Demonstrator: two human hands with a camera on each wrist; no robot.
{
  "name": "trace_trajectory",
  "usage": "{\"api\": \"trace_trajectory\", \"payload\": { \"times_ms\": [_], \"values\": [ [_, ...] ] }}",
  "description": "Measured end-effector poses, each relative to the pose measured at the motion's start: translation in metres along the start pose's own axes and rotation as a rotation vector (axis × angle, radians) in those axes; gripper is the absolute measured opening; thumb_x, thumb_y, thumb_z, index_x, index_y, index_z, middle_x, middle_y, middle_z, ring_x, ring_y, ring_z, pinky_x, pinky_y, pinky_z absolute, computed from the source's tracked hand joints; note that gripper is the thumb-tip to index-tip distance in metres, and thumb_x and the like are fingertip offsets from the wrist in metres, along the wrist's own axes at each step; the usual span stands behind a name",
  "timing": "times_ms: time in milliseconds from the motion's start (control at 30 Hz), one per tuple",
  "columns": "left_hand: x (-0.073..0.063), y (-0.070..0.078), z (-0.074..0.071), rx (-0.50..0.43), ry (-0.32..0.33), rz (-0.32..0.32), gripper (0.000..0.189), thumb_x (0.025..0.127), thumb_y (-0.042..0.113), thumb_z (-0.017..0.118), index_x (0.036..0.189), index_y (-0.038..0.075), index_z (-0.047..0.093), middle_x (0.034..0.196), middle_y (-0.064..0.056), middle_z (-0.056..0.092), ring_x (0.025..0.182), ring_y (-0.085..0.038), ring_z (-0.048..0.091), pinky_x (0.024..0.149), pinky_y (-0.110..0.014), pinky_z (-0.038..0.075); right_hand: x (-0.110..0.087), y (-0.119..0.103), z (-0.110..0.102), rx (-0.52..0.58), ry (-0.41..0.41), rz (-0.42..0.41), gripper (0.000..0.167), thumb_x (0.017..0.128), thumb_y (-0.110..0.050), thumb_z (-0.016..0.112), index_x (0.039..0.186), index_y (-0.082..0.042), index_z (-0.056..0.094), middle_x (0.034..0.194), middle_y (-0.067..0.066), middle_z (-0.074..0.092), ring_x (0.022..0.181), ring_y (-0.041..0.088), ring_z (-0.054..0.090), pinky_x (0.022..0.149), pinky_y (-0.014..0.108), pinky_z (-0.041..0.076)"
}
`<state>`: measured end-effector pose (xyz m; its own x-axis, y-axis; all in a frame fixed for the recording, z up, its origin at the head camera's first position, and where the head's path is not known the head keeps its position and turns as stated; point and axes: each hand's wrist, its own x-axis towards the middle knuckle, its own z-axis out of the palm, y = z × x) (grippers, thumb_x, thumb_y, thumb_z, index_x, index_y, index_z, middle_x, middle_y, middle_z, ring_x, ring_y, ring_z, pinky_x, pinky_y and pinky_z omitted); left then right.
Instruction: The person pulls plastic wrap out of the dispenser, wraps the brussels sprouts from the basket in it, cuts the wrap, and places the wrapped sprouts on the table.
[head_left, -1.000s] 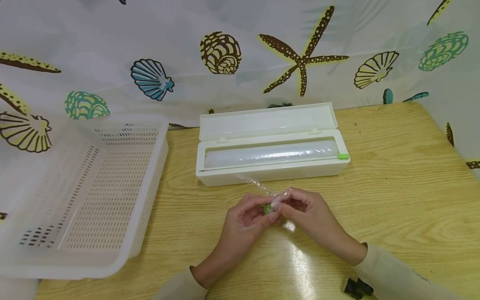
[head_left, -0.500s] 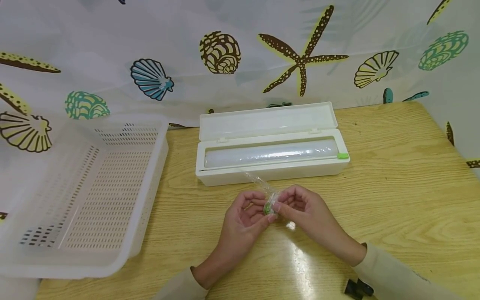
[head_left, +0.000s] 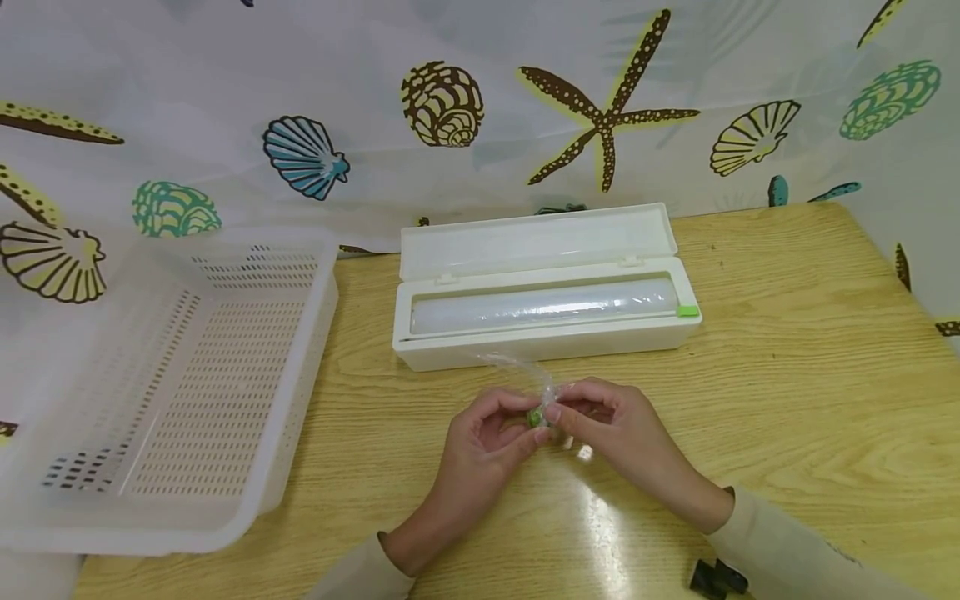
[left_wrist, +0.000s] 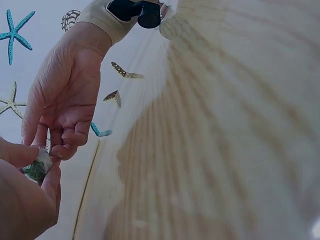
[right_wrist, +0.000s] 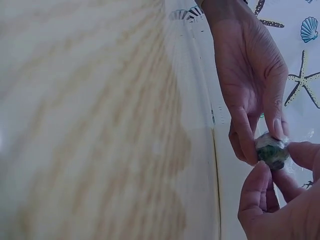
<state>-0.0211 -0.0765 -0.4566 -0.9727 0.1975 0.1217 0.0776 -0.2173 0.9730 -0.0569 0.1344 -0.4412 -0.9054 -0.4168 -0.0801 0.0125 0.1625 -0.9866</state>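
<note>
A small green lump wrapped in clear cling film [head_left: 536,417] is held between both hands above the table, and its exact kind is hidden by the wrap. My left hand [head_left: 480,450] pinches its left side between thumb and fingertips. On the other side, my right hand [head_left: 630,425] pinches the gathered film with thumb and index finger. A loose tail of film [head_left: 546,380] trails up and left toward the box. The right wrist view shows the wrapped lump [right_wrist: 272,154] among the fingertips of both hands; in the left wrist view the lump [left_wrist: 36,171] is partly covered.
Behind the hands stands a long white dispenser box [head_left: 547,340] with its lid raised, holding a cling film roll [head_left: 543,307] and a green slider [head_left: 687,311]. A white plastic basket [head_left: 300,400] is at left. A patterned cloth [head_left: 510,183] hangs behind the wooden table [head_left: 795,350].
The left fingers loosened around the lump, then came back onto it. The right fingers moved slightly on the film, and the loose tail swung. Box and basket stayed put.
</note>
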Motion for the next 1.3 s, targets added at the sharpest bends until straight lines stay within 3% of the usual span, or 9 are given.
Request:
{"api": "trace_trajectory", "payload": {
  "times_ms": [233, 467, 600, 733, 900, 967, 1167, 1300],
  "values": [
    [-0.0015, 0.0009, -0.0003, 0.034, -0.009, -0.069, 0.032, 0.094, -0.019, 0.073, 0.124, -0.011, 0.065, 0.131, -0.024, 0.065, 0.12, -0.031, 0.071, 0.101, -0.042, 0.06, 0.0003, 0.0035, 0.0011, 0.053, 0.024, -0.043, 0.019, 0.103, -0.012, 0.079, 0.12, -0.005, 0.081, 0.115, 0.009, 0.074, 0.1, 0.03, 0.073, 0.083, 0.036, 0.064],
    [-0.0007, 0.0022, 0.003, -0.121, -0.055, -0.2, 0.042, 0.103, -0.013, 0.066, 0.141, -0.009, 0.05, 0.133, -0.027, 0.061, 0.101, -0.03, 0.077, 0.092, -0.047, 0.063, 0.002, 0.005, 0.0022, 0.074, 0.059, -0.058, 0.016, 0.1, -0.008, 0.08, 0.114, -0.001, 0.08, 0.113, 0.011, 0.075, 0.103, 0.028, 0.072, 0.09, 0.034, 0.062],
    [0.0003, 0.0026, 0.0037, -0.136, -0.073, -0.233, 0.045, 0.106, -0.003, 0.069, 0.148, -0.007, 0.056, 0.133, -0.026, 0.066, 0.099, -0.027, 0.077, 0.092, -0.046, 0.063, 0.0014, 0.0055, 0.0022, 0.074, 0.056, -0.058, 0.015, 0.1, -0.008, 0.079, 0.113, -0.001, 0.079, 0.112, 0.011, 0.074, 0.104, 0.03, 0.072, 0.093, 0.035, 0.061],
    [0.0011, 0.0025, 0.0033, -0.099, -0.076, -0.235, 0.037, 0.108, 0.005, 0.07, 0.142, -0.006, 0.064, 0.128, -0.023, 0.072, 0.096, -0.027, 0.079, 0.09, -0.047, 0.064, 0.0011, 0.0065, 0.002, 0.05, 0.048, -0.076, 0.013, 0.1, -0.008, 0.077, 0.112, -0.002, 0.078, 0.111, 0.01, 0.073, 0.106, 0.029, 0.07, 0.096, 0.037, 0.06],
    [0.0015, 0.0022, 0.0032, -0.058, -0.046, -0.226, 0.027, 0.106, 0.001, 0.071, 0.131, -0.008, 0.067, 0.116, -0.022, 0.075, 0.091, -0.026, 0.079, 0.09, -0.046, 0.064, 0.0003, 0.0066, 0.0026, 0.024, 0.052, -0.089, 0.012, 0.098, -0.004, 0.078, 0.11, -0.002, 0.079, 0.106, 0.009, 0.071, 0.099, 0.024, 0.067, 0.093, 0.033, 0.061],
    [0.0015, 0.0025, 0.0035, -0.039, -0.037, -0.225, 0.026, 0.105, -0.001, 0.072, 0.13, -0.008, 0.068, 0.114, -0.022, 0.075, 0.091, -0.026, 0.078, 0.091, -0.045, 0.064, -0.0001, 0.0062, 0.003, 0.022, 0.05, -0.076, 0.01, 0.099, -0.004, 0.079, 0.109, -0.001, 0.079, 0.104, 0.008, 0.072, 0.093, 0.022, 0.067, 0.085, 0.03, 0.061],
    [-0.0006, 0.0041, 0.0043, 0.001, -0.045, -0.227, 0.034, 0.102, -0.006, 0.073, 0.135, -0.006, 0.067, 0.125, -0.019, 0.073, 0.1, -0.03, 0.077, 0.095, -0.042, 0.062, -0.0012, 0.0026, 0.0032, 0.018, 0.019, -0.023, 0.009, 0.102, -0.013, 0.079, 0.104, -0.005, 0.078, 0.091, 0.007, 0.076, 0.07, 0.024, 0.065, 0.058, 0.025, 0.053],
    [-0.001, 0.0037, 0.004, 0.004, -0.041, -0.167, 0.037, 0.099, -0.01, 0.074, 0.135, -0.007, 0.068, 0.13, -0.019, 0.07, 0.11, -0.03, 0.074, 0.097, -0.041, 0.062, -0.0017, 0.0, 0.0046, 0.052, -0.004, -0.022, 0.014, 0.105, -0.014, 0.075, 0.103, -0.001, 0.074, 0.088, 0.009, 0.076, 0.073, 0.027, 0.07, 0.06, 0.025, 0.054]
  ]
}}
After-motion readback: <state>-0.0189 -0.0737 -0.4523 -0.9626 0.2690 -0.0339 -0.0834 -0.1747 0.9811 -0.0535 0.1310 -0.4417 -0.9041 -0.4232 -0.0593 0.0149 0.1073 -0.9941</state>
